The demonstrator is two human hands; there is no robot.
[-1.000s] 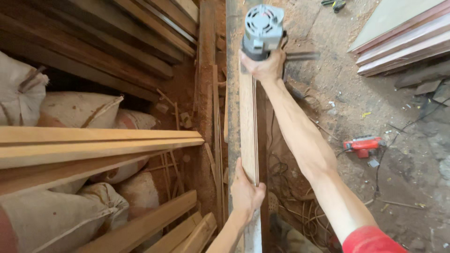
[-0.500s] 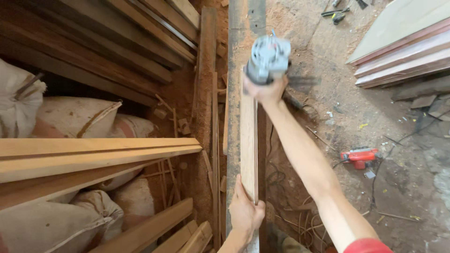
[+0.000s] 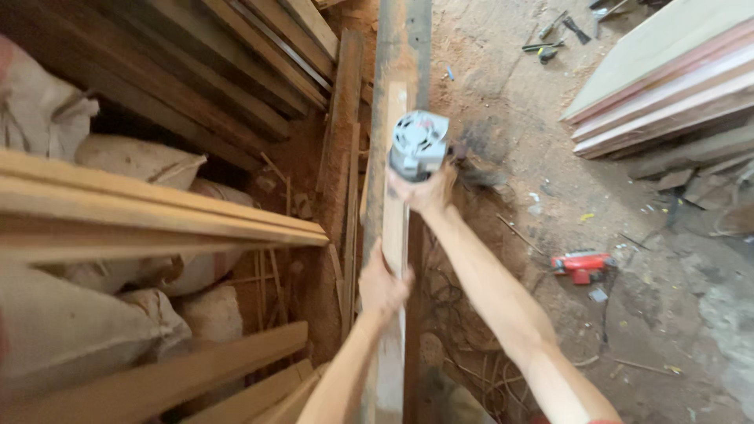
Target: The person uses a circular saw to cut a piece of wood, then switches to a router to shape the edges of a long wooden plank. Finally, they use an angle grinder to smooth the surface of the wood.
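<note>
Head view, right hand (image 3: 428, 188) gripping grey power trimmer (image 3: 418, 144) on long wooden plank (image 3: 394, 235); left hand (image 3: 382, 284) clasping plank; red tool (image 3: 582, 265) on floor

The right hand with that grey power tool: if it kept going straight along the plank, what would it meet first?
The right hand grips the grey round-topped power tool on the long pale wooden plank. Straight ahead lies only more plank, then its far end on the dark beam; depth is hard to judge.

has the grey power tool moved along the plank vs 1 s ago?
Yes. The grey power tool, in the right hand, has come back along the plank toward the left hand; the gap between them is shorter than before.
</note>
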